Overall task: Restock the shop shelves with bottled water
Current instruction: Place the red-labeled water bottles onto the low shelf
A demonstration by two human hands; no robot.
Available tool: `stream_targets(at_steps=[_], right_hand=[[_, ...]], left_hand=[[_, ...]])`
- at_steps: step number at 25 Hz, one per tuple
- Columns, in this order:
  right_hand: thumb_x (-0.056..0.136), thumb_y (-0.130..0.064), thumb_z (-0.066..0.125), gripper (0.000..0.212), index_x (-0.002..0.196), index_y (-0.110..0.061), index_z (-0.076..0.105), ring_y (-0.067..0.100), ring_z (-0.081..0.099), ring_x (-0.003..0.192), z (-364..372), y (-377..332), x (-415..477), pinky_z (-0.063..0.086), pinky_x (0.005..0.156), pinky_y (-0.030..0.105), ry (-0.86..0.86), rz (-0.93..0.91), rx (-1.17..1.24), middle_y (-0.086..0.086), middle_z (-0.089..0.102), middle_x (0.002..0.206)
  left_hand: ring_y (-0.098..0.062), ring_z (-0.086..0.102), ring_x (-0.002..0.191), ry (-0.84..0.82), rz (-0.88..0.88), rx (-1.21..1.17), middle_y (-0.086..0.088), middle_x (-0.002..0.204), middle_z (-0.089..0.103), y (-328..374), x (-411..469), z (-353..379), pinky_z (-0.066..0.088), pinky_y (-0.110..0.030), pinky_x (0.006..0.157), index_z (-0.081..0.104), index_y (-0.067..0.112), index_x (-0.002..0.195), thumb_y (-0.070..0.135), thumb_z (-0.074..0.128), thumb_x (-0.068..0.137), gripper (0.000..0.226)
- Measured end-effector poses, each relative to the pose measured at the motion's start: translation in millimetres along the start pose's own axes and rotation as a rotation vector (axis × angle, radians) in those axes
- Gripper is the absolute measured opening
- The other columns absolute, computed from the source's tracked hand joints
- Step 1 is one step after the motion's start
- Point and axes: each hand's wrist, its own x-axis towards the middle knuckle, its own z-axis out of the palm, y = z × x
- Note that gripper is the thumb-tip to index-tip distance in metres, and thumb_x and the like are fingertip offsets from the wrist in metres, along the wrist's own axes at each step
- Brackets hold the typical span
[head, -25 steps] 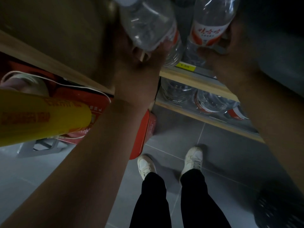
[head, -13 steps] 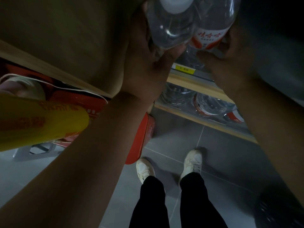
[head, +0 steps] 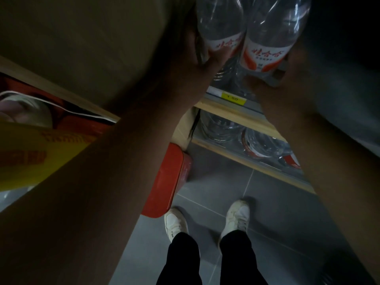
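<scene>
At the upper shelf [head: 226, 111]: two clear bottles with red-and-white labels were held side by side, touching, above its front edge and the yellow price tag [head: 233, 98].
Left grip [head: 191, 64]: closed round the left water bottle [head: 221, 23], thumb lying across the label.
Right grip [head: 294, 73]: wrapped about the lower part of the right water bottle [head: 269, 33]; it was dim and blurred, so finger detail was unclear.
Lower shelf [head: 246, 164]: carried stocked bottles [head: 261, 145] set close together.
Step in hand: probably setting both bottles onto the upper shelf.
How to do it well: bases should go down flat, past the tag rail, labels outward and sides together; each grip should let go only once its bottle stood alone.
Risk: smooth, thin plastic could slip or tip against its neighbour.
</scene>
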Motion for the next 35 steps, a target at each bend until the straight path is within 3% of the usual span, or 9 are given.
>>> stream_targets(at_steps=[2,4,10,15,19,23,27,32,35], right_hand=[[0.076,-0.032,0.076,0.078,0.141,-0.010,0.039,0.006,0.053,0.121,3,0,2,0.049,0.095,0.017,0.036,-0.002,-0.009,0.000,0.054,0.134],[0.078,-0.025,0.076,0.076,0.142,-0.012,0.037,0.006,0.052,0.122,3,0,4,0.049,0.094,0.015,0.067,0.014,0.006,-0.001,0.053,0.135],[0.077,-0.025,0.075,0.078,0.143,-0.015,0.036,0.011,0.053,0.122,10,3,8,0.053,0.096,0.033,0.177,0.008,0.042,0.001,0.053,0.135],[0.084,-0.024,0.073,0.069,0.142,-0.023,0.035,-0.008,0.051,0.110,15,1,3,0.048,0.092,0.011,0.202,0.009,0.090,-0.017,0.050,0.127],[0.082,-0.028,0.075,0.065,0.135,-0.022,0.037,-0.009,0.053,0.099,19,4,3,0.042,0.073,-0.003,0.251,0.043,0.085,-0.017,0.051,0.122],[0.083,-0.027,0.075,0.056,0.120,-0.034,0.033,0.000,0.054,0.101,18,6,16,0.042,0.070,-0.003,0.262,0.042,0.055,-0.018,0.051,0.114],[0.087,-0.020,0.069,0.058,0.137,-0.015,0.040,0.002,0.049,0.095,19,6,31,0.039,0.077,0.017,0.278,0.049,-0.059,-0.017,0.044,0.109],[0.088,-0.024,0.067,0.059,0.139,-0.014,0.039,0.001,0.045,0.094,27,5,45,0.035,0.073,0.014,0.301,0.054,-0.103,-0.016,0.042,0.108],[0.083,-0.027,0.071,0.058,0.132,-0.016,0.041,0.003,0.053,0.097,32,5,51,0.038,0.062,0.000,0.323,0.051,-0.014,-0.013,0.053,0.112]], left_hand=[[-0.012,0.054,0.125,0.002,0.025,0.025,-0.005,0.136,0.054,-5,4,-1,0.052,-0.040,0.098,0.034,0.028,0.132,0.070,0.053,0.080,0.069],[-0.013,0.054,0.126,-0.032,0.040,0.050,-0.006,0.138,0.053,-5,10,-3,0.051,-0.039,0.098,0.036,0.022,0.136,0.066,0.053,0.084,0.071],[-0.017,0.054,0.127,-0.063,0.019,0.028,-0.009,0.138,0.054,-8,14,0,0.051,-0.041,0.099,0.036,0.009,0.142,0.047,0.057,0.088,0.069],[-0.015,0.057,0.123,0.115,-0.150,-0.041,-0.006,0.135,0.059,-12,-10,26,0.053,-0.037,0.097,0.043,0.008,0.139,0.039,0.075,0.074,0.079],[-0.018,0.063,0.115,0.320,-0.080,0.071,-0.007,0.127,0.064,-20,-8,40,0.056,-0.042,0.089,0.051,0.007,0.131,0.057,0.061,0.069,0.081],[-0.018,0.063,0.115,0.280,-0.042,0.165,-0.006,0.127,0.065,-22,1,43,0.056,-0.042,0.088,0.052,0.006,0.132,0.058,0.051,0.078,0.075],[-0.022,0.060,0.118,0.291,-0.015,0.278,-0.011,0.129,0.062,-18,15,45,0.054,-0.043,0.091,0.050,0.003,0.134,0.038,0.060,0.087,0.059],[-0.023,0.060,0.118,0.332,-0.055,0.209,-0.013,0.129,0.061,-20,29,47,0.054,-0.041,0.092,0.048,0.002,0.133,0.031,0.063,0.089,0.056],[-0.022,0.057,0.122,0.316,-0.091,0.234,-0.012,0.132,0.059,-20,34,45,0.052,-0.037,0.096,0.047,0.002,0.136,0.023,0.065,0.091,0.053]])
